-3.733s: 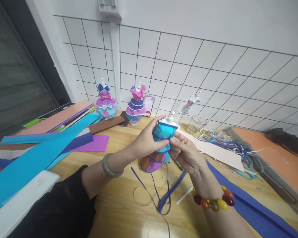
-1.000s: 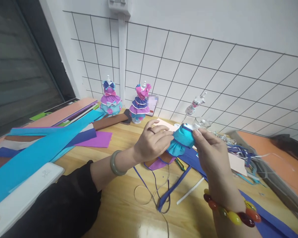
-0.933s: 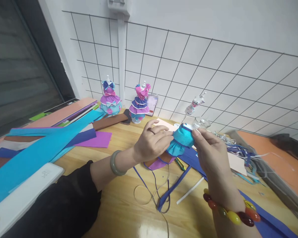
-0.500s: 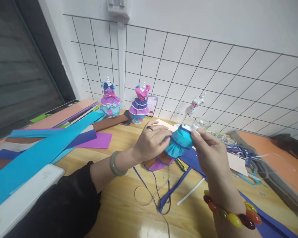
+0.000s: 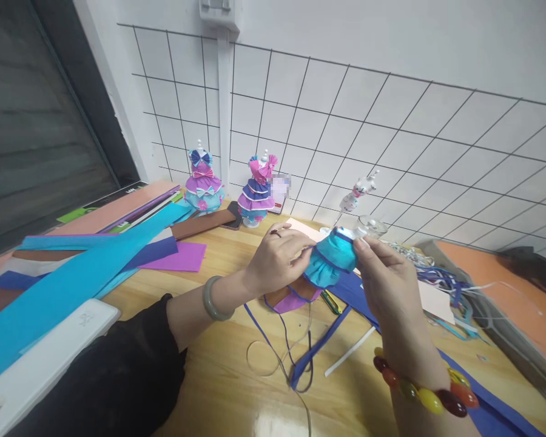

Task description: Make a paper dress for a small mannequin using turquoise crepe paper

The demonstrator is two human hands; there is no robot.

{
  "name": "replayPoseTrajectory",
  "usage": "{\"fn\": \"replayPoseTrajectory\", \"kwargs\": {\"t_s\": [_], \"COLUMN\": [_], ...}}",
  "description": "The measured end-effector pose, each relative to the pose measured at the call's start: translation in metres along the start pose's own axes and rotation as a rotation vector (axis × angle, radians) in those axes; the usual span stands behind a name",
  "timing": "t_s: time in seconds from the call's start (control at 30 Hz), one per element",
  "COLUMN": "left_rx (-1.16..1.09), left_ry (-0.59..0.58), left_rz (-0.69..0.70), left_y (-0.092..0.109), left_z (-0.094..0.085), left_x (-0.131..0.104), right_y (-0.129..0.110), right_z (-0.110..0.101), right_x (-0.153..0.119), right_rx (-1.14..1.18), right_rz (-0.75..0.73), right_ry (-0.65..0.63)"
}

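Observation:
A small tiered dress (image 5: 330, 261) in turquoise, brown and purple with dark blue trim hangs tilted between my hands, on a white mini mannequin. My right hand (image 5: 386, 273) pinches it at the neck end, at the right. My left hand (image 5: 279, 258) is closed at the dress's left side, thumb and forefinger pressed together on the dark blue trim. The skirt's lower tier is partly hidden behind my left hand. Below lie thin blue strips (image 5: 303, 367) and a loose thin cord on the wooden table (image 5: 218, 376).
Two dressed mannequins (image 5: 203, 182) (image 5: 256, 191) stand at the back, near a phone. A bare-topped mannequin (image 5: 359, 191) and glass bowl (image 5: 372, 226) are behind my right hand. Coloured sheets (image 5: 91, 261) and a white device (image 5: 50, 364) lie left; a green cutter (image 5: 331, 302) and grey-edged box (image 5: 495, 328) right.
The dress has shifted very slightly to the right with my right hand. My left fingers stay at its left side, moved only a little.

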State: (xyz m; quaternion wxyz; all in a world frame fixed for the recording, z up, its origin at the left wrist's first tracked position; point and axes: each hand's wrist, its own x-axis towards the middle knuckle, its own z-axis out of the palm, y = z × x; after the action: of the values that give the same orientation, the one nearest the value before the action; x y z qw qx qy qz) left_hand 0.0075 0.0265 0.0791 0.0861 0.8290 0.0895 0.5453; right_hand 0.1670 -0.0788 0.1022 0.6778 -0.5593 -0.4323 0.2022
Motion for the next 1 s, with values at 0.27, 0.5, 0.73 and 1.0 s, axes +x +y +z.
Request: {"fn": "replayPoseTrajectory", "kwargs": {"t_s": [0.27,0.5,0.73,1.0], "left_rx": [-0.394,-0.775,-0.801,-0.741], "left_ry": [-0.212,-0.285,-0.329,-0.320], "left_rz": [-0.582,-0.897,-1.093,-1.198], "left_y": [-0.010,-0.025,-0.063,-0.088], "left_z": [0.009,0.023,0.052,0.062], "left_x": [-0.004,-0.011,-0.040,-0.063], "right_y": [0.021,0.044,0.034,0.001], "right_z": [-0.031,-0.052,-0.049,-0.013], "right_x": [0.033,0.050,0.049,0.100], "right_rx": [0.220,0.234,0.244,0.088], "right_rz": [0.220,0.336,0.251,-0.017], "right_ry": [0.156,0.110,0.061,0.017]}}
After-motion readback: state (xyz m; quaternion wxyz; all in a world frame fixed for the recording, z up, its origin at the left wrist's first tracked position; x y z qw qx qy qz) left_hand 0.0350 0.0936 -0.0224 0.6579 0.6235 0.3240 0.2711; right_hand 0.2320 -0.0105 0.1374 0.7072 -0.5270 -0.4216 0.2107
